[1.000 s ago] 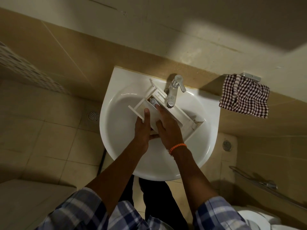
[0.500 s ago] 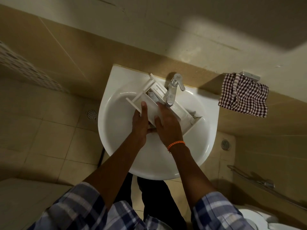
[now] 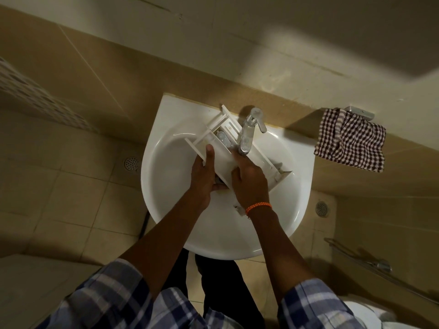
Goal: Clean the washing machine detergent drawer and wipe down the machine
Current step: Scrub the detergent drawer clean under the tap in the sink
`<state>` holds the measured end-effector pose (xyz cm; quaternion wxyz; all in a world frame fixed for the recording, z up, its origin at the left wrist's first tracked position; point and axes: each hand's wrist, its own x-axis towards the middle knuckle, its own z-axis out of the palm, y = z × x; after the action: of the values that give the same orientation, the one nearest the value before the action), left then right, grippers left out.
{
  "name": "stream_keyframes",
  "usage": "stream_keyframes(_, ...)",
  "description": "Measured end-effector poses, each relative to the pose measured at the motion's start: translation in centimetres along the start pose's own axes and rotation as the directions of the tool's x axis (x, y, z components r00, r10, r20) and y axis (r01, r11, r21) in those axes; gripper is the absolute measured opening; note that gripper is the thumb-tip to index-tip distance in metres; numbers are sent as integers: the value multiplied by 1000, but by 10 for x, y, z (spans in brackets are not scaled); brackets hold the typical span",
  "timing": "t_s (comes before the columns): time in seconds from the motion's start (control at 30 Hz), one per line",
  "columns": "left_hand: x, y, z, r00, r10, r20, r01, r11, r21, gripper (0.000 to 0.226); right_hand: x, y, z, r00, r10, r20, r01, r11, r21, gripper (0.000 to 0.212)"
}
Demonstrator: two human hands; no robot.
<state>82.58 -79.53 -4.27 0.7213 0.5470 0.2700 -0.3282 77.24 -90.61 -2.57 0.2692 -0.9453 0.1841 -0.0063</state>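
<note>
White wash basin (image 3: 166, 186); detergent drawer (image 3: 228, 148) lies slantwise across its back half, under the chrome tap (image 3: 248, 134). Left hand (image 3: 204, 176) grips drawer's left side, thumb on top. Right hand (image 3: 249, 184) wraps its near edge. Checked cloth (image 3: 351, 141) hangs right of basin.

Drawer (image 3: 223, 153) slightly farther under tap (image 3: 248, 134).

Around one white sink (image 3: 166, 186): one detergent drawer (image 3: 223, 155) in its basin, two hands on that drawer, one tap (image 3: 249, 131) at its back rim, one checked cloth (image 3: 351, 143) to its right, two floor drains, one on each side.
</note>
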Motion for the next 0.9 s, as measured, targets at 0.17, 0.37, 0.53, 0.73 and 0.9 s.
stream_keyframes(0.17, -2, -2, 1, 999, -32, -19, 32, 999, -10, 66, -15, 5, -10, 993, 67, -94, -81, 985, -153, 37)
stream_keyframes(0.37, -6, -11, -3, 999, -29, -19, 27, 997, -67, 65, -3, -15, 12, 999, -14, 37, 13, 1000, 18, 62)
stream_keyframes(0.53, -15, -27, -15, 995, -42, -96, 28, 989, -145, 70, -20, 11, 3, 997, -72, -25, 70, 995, -65, 26)
stream_keyframes(0.73, -28, -40, -16, 988, -72, -134, 46, 982, -183, 68, -19, 23, 5, 992, -56, -116, 41, 991, -130, 29)
stream_keyframes(0.9, -32, -50, -8, 989, -78, -123, 53, 979, -197, 68, -9, 9, 20, 978, -187, 96, 196, 976, -93, 51)
